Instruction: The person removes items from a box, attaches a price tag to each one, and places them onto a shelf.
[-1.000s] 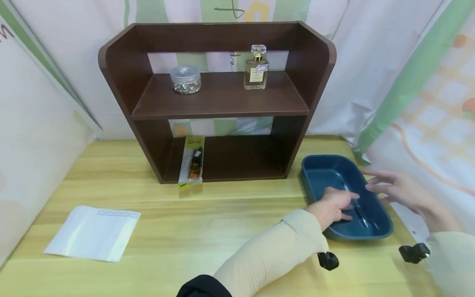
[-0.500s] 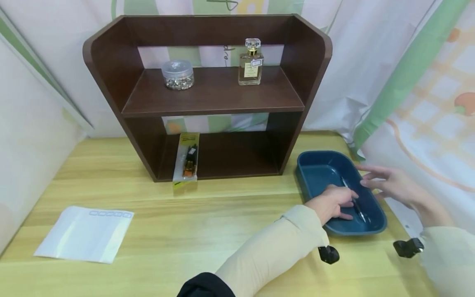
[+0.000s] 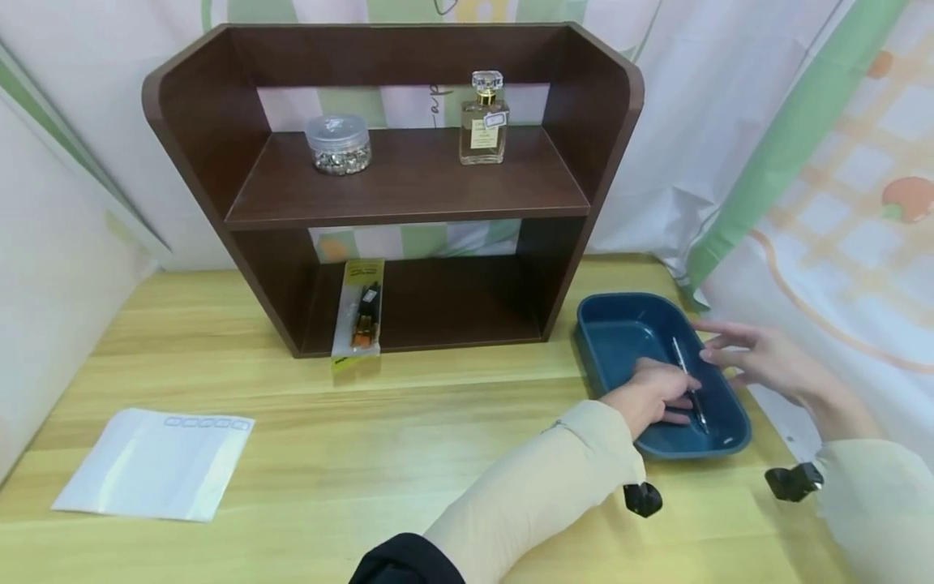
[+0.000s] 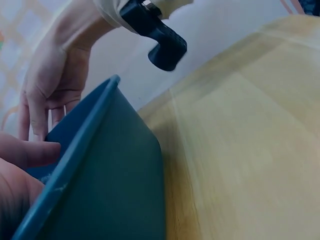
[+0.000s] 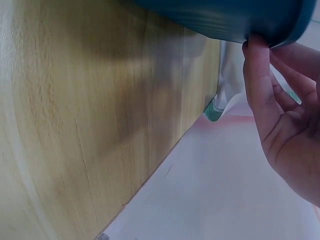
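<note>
A dark blue tray (image 3: 620, 334) stands at the right of the table in the head view. My left hand (image 3: 652, 391) reaches inside it, its fingertips around the middle of a slim pen (image 3: 700, 415) lying along the right part of the floor. They appear to pinch the pen, though the contact is partly hidden. At the right wall my right hand (image 3: 762, 361) holds the rim. In the right wrist view its thumb (image 5: 259, 75) lies against the outer wall. The left wrist view shows the near wall, but not the pen's grip.
A dark brown shelf (image 3: 409, 191) stands at the back, bearing a lidded jar (image 3: 339, 146), a perfume bottle (image 3: 483, 122) and a packaged item (image 3: 359, 312). A white sheet (image 3: 156, 462) lies at left. Curtains (image 3: 817, 268) border the table's right edge.
The scene has shifted a little left and up in the head view. Inside the tray the pen has turned slightly under the left fingers. The right hand stays at the rim.
</note>
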`<control>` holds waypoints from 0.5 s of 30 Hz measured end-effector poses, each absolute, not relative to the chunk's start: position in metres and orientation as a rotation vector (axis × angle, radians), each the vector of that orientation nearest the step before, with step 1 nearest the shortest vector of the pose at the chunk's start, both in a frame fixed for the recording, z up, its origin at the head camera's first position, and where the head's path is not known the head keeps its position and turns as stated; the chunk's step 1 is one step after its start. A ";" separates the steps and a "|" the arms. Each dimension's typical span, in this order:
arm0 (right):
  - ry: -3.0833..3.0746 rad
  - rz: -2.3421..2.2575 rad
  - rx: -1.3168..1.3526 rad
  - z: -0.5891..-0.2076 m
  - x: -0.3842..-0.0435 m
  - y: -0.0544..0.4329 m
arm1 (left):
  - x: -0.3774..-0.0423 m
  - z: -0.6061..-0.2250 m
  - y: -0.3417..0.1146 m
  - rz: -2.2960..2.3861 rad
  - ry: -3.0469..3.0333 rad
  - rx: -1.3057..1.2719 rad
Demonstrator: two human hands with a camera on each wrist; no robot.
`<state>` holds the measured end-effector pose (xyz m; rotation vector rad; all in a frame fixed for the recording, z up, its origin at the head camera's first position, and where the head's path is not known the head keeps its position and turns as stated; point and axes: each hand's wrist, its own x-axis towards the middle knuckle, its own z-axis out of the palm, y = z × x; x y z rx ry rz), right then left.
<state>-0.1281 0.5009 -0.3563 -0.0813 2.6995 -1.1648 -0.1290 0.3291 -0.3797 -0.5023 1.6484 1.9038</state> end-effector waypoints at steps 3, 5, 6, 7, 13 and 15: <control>2.698 -1.169 -0.078 -0.357 -0.128 0.501 | -0.129 -0.379 0.330 1.890 1.697 -0.483; 2.691 -1.181 -0.073 -0.357 -0.128 0.501 | -0.129 -0.379 0.331 1.882 1.728 -0.470; 2.688 -1.187 -0.072 -0.357 -0.128 0.501 | -0.129 -0.379 0.331 1.880 1.747 -0.468; 2.685 -1.192 -0.069 -0.357 -0.128 0.501 | -0.129 -0.379 0.332 1.876 1.765 -0.467; 2.689 -1.193 -0.066 -0.357 -0.128 0.502 | -0.128 -0.382 0.338 1.835 1.868 -0.449; 2.690 -1.195 -0.066 -0.358 -0.127 0.502 | -0.127 -0.383 0.339 1.823 1.884 -0.440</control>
